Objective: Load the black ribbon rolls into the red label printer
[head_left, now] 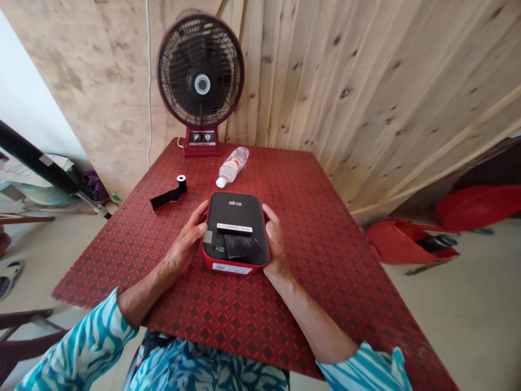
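Beneath the compact printer (238,214): one table (325,244), red, diamond-patterned. Beyond the printer, to its left: one upright fan (202,84). The printer: red and black, seemingly resting flat on the table. Step in hand, by appearance: steadying it two-handed; the next move seems to call for level, even pressure from both sides. Long axis appears to run near to far; lettered end farthest, labelled edge nearest. Left hand (190,236): grasping the printer's left side. Right hand (275,241): grasping its right side. Just beyond the printer: one plastic bottle (234,164), lying, cap towards it. Left of the printer: one black roll (182,185), on end, tail loose. Out of the printer's top: one black strip (240,247).
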{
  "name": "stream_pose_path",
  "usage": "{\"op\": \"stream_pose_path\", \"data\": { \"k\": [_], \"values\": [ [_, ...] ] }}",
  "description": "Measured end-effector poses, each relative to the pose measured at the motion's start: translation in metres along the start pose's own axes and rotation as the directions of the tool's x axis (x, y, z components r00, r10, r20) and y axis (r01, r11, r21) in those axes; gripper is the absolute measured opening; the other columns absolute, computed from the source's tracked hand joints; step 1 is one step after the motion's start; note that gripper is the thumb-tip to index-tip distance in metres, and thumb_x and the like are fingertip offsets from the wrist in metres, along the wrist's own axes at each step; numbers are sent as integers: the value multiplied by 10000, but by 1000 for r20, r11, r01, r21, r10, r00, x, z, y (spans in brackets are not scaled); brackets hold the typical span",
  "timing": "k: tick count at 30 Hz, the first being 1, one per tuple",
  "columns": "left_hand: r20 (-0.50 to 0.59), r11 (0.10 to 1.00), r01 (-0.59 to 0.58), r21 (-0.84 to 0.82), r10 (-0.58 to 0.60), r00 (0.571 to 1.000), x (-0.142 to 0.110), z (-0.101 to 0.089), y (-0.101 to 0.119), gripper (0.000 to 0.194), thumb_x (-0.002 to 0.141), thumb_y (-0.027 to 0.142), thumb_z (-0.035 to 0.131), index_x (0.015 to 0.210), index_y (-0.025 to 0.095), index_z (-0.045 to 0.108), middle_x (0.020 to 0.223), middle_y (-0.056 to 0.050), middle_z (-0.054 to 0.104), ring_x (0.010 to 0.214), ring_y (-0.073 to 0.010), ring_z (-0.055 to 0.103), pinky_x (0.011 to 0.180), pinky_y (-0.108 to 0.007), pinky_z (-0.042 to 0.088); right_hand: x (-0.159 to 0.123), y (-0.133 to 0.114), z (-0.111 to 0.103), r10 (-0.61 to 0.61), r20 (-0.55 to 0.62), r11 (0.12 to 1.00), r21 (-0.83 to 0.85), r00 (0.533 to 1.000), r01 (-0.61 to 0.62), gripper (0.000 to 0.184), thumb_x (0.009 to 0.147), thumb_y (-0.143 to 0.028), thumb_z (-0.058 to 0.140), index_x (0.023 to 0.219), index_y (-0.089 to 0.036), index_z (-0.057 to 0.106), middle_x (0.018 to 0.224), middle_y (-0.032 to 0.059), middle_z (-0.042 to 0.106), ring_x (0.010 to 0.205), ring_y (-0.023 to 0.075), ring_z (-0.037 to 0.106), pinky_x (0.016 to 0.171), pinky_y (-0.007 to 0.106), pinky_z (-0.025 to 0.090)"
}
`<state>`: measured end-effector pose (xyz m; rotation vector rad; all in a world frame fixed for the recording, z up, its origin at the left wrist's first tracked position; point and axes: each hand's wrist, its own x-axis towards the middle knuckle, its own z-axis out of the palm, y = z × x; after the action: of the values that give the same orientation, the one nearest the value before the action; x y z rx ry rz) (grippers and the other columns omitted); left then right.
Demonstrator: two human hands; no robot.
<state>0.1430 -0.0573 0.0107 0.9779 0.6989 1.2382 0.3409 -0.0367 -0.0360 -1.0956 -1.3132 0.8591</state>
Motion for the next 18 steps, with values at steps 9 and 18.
{"op": "stream_pose_path", "data": {
  "k": [9, 18],
  "values": [
    [17, 1000, 14, -19, -14, 1000, 0, -1, 9, 694, 654, 209, 590, 1340, 250, 490, 1445, -29, 461, 1360, -295, 350, 1060, -416, 372, -2, 0, 3, 147, -51, 985, 97, 988, -141, 422, 906, -489, 421, 1246, -269, 539, 1339, 37, 570, 1263, 219, 493, 1099, 455, 339],
    [4, 997, 22, 68, -22, 1000, 0, -4, 9, 736, 653, 178, 602, 1369, 268, 459, 1449, -22, 456, 1345, -288, 371, 1038, -390, 391, -1, -7, 3, 173, -43, 976, 138, 984, -166, 403, 895, -505, 435, 1212, -293, 565, 1297, 28, 594, 1231, 218, 517, 1075, 441, 368]
  ]
}}
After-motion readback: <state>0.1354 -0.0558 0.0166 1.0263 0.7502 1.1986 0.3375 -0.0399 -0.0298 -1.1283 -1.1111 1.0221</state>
